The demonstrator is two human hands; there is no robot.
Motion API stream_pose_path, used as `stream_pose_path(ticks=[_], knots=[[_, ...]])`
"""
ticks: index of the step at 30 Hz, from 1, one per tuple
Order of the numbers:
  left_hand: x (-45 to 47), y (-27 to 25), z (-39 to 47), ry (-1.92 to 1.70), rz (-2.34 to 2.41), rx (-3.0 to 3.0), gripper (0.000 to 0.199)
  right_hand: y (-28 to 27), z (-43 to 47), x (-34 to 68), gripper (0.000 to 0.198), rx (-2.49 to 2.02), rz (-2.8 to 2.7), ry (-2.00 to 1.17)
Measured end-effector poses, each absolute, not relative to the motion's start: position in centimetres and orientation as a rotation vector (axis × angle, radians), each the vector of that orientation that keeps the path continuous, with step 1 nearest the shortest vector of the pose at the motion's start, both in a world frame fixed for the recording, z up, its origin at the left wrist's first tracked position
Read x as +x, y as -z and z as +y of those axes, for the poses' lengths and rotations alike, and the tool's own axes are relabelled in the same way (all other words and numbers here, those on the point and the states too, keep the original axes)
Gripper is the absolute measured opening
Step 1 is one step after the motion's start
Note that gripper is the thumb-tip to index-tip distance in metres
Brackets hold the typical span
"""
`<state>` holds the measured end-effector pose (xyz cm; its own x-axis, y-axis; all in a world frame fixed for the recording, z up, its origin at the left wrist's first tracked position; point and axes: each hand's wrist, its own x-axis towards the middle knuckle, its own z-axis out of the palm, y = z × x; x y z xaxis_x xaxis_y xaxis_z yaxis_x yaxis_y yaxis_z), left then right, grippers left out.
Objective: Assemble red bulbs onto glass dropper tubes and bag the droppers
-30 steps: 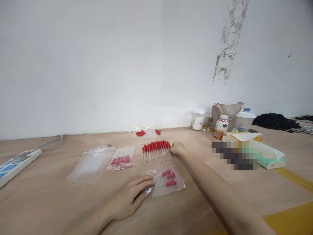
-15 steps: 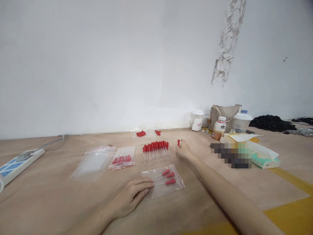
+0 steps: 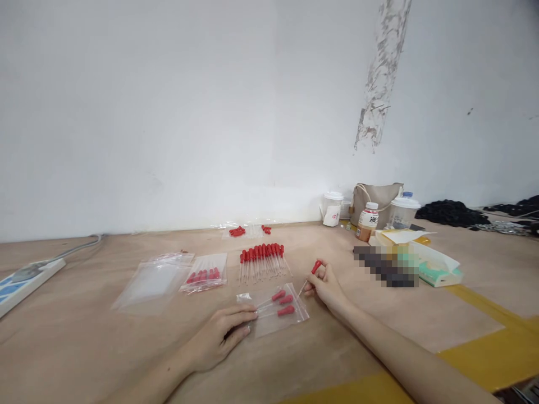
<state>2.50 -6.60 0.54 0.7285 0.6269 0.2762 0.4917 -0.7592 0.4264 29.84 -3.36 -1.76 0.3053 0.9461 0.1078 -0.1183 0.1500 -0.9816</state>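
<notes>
A right hand [image 3: 323, 285] pinches a dropper [image 3: 315, 266] between thumb and fingers, its red bulb tilted uppermost and its slim, clear stem slanting down near the edge of a zip bag [image 3: 273, 326] just left of the grip. The left hand [image 3: 227, 335], fingers loosely extended, rests on that bag, which holds three red-bulbed droppers [image 3: 285, 300]. Farther left of the grip, a second bag [image 3: 220, 262] contains several more, beside flat clear bags [image 3: 149, 280].

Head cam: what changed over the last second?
The right hand took one thin clear red-bulbed dropper from the right end of the row of similar droppers, then drew it back, tip down, near the zip edge of the clear flat plastic bag. Unchanged: left hand on that bag, three droppers inside.
</notes>
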Motion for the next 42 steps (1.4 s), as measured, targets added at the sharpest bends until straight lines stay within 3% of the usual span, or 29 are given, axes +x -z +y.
stream_pose_path(ticks=[10,18,24,30,38,42], knots=[[2.5,-0.6,-6.6,-0.576,0.859,2.642,0.032,1.8,-4.8,29.3,0.024,-1.076,-0.818,-1.175],[2.5,-0.6,-6.6,-0.563,0.878,2.644,0.032,1.4,-4.9,30.8,0.021,-1.217,-0.901,-1.293],[2.5,-0.5,-6.5,-0.541,0.884,2.653,0.034,2.9,-4.4,30.4,0.017,-1.288,-1.494,-0.947],[2.5,-0.5,-6.5,-0.555,0.861,2.654,0.034,3.2,-4.2,30.0,0.019,-1.261,-1.642,-0.917],[2.5,-0.5,-6.5,-0.567,0.858,2.651,0.033,2.2,-5.1,30.0,0.026,-1.158,-1.639,-1.263],[2.6,-0.8,-6.6,-0.527,0.835,2.664,0.032,1.5,-4.5,30.2,0.016,-1.315,-1.517,-1.223]])
